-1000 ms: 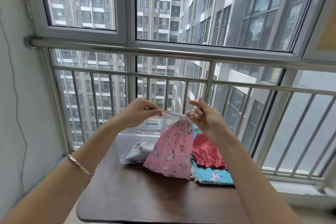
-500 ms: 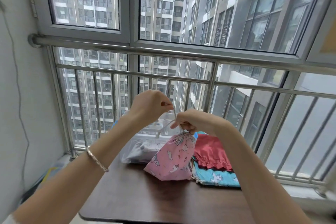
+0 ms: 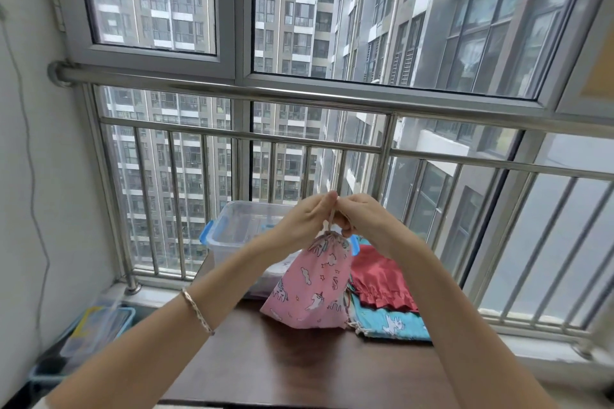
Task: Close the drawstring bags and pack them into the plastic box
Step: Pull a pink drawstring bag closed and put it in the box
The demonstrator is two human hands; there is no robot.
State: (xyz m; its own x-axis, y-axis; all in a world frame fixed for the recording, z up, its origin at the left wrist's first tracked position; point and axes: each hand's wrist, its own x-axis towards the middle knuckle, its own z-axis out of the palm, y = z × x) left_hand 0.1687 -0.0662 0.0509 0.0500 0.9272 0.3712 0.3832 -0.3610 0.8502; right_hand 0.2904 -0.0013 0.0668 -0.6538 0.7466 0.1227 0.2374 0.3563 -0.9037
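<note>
**Pink bag cinched under my hands, box behind it to the left**

The pink bag [image 3: 312, 285] hangs straight down from where my two hands meet. Its gathered neck is right under my knuckles, and its long axis runs top to bottom with a slight lean toward the lower left. Its bottom edge seems to touch the table [image 3: 282, 359], though I can't tell how much weight rests there.

My left hand [image 3: 300, 226] pinches the cord [image 3: 331, 221] between thumb and fingertips, just above the neck. My right hand [image 3: 365, 222] is pressed up against it with its fingers curled down around the same cord at the neck. Both hands are together and clamped on the cord. The fingers overlap, so I can't make out which strand each one holds, or whether a knot is forming.

The plastic box [image 3: 239, 229] sits farther away and to the left of the bag, partly hidden by my left wrist. It has no lid on and there is pale fabric inside. My left hand is the nearer one to it, so I judge the bag will travel away from me and leftward over the near rim.

The bag is pink cotton printed with white unicorns, stars and clouds. Its mouth is puckered tight and its body is soft and a little full.

To the right, on the table, the red bag [image 3: 382, 279] lies flat on top of the blue bag [image 3: 392, 322]. Both are still waiting.
</note>
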